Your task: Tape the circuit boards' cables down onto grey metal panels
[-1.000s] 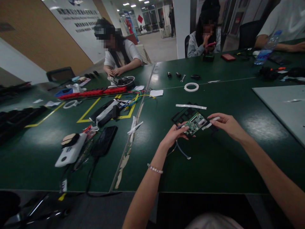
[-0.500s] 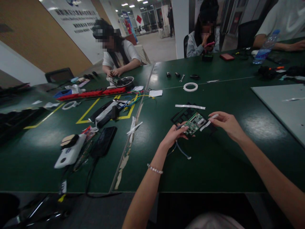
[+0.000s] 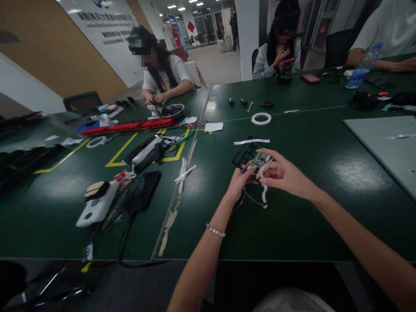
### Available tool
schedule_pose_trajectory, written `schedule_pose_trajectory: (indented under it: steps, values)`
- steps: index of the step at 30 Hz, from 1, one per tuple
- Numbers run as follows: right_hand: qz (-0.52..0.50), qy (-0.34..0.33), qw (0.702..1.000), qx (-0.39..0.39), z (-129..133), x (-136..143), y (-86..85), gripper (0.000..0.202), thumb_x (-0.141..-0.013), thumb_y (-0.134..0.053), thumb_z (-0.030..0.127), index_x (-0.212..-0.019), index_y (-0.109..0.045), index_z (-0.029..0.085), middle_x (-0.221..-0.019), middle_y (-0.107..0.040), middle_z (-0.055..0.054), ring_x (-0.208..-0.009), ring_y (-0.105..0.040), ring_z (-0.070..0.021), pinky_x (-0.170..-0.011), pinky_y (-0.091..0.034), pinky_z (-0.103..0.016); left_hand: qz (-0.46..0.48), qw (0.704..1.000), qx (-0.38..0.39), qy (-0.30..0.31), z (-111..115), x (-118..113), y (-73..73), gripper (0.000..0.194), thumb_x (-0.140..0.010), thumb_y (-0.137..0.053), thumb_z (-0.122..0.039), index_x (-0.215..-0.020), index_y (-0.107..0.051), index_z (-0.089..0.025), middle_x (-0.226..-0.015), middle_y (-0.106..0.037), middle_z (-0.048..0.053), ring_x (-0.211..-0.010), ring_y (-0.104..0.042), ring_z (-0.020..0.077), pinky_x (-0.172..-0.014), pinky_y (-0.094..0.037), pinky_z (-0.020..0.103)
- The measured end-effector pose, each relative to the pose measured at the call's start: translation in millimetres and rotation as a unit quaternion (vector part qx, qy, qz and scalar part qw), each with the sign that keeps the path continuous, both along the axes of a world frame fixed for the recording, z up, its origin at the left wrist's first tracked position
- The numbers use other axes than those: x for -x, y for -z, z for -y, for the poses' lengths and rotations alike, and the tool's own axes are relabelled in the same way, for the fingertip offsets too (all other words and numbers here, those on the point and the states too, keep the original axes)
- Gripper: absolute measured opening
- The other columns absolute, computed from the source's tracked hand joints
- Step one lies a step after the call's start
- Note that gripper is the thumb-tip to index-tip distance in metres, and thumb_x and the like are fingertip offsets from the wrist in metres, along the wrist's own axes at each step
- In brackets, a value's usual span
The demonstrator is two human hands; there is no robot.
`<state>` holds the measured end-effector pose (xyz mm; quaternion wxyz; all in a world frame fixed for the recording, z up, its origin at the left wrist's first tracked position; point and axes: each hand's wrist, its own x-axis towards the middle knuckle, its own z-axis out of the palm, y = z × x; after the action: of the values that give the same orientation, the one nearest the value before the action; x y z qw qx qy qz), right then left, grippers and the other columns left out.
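My left hand (image 3: pixel 241 181) is closed on the near-left edge of a green circuit board (image 3: pixel 259 158), with a thin grey cable (image 3: pixel 255 200) trailing below it. In my right hand (image 3: pixel 281 173) a strip of white tape (image 3: pixel 264 193) is pinched, its loose end curling downward beside the board. My right fingers partly hide the board's right side. Behind the board lies a black frame (image 3: pixel 241 155) on the green table, and another white strip (image 3: pixel 251 141) lies along its far edge.
A white tape roll (image 3: pixel 261 118) and a small wrench (image 3: pixel 250 106) lie farther back. To the left are a black phone (image 3: pixel 143 191), a white device (image 3: pixel 97 208) and a red power strip (image 3: pixel 126 126). A grey panel (image 3: pixel 383 143) is at right. Other people sit across the table.
My right hand has moved left over the circuit board with the tape strip, which now hangs down curled. The white strip behind has shifted slightly left.
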<state>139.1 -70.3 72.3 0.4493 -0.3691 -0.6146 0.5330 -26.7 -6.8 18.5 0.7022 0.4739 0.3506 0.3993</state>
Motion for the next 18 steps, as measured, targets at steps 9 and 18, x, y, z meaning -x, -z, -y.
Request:
schedule_pose_trajectory:
  steps: [9, 18]
  values:
    - [0.145, 0.020, 0.980, -0.136, 0, 68, 10.0, 0.080, -0.084, -0.048, 0.017, -0.149, -0.010, 0.043, -0.141, -0.041, 0.003, -0.119, -0.049, -0.0213, -0.101, -0.042, -0.046, 0.007, 0.999, 0.006, -0.046, 3, 6, 19.4, 0.042, -0.078, -0.063, -0.021, -0.119, -0.054, -0.020, -0.105, -0.064, 0.008, -0.086, -0.065, 0.0201, -0.066, -0.053, 0.029]
    - [0.137, 0.143, 0.973, -0.120, -4, 75, 27.2, 0.093, -0.078, -0.063, 0.024, -0.150, -0.006, 0.042, -0.147, -0.031, 0.000, -0.127, -0.041, -0.0292, -0.096, -0.047, -0.052, -0.001, 0.997, 0.011, -0.078, -3, 0, 12.7, 0.036, -0.070, -0.073, -0.040, -0.090, -0.059, -0.014, -0.068, -0.055, -0.001, -0.056, -0.057, 0.0093, -0.051, -0.045, 0.019]
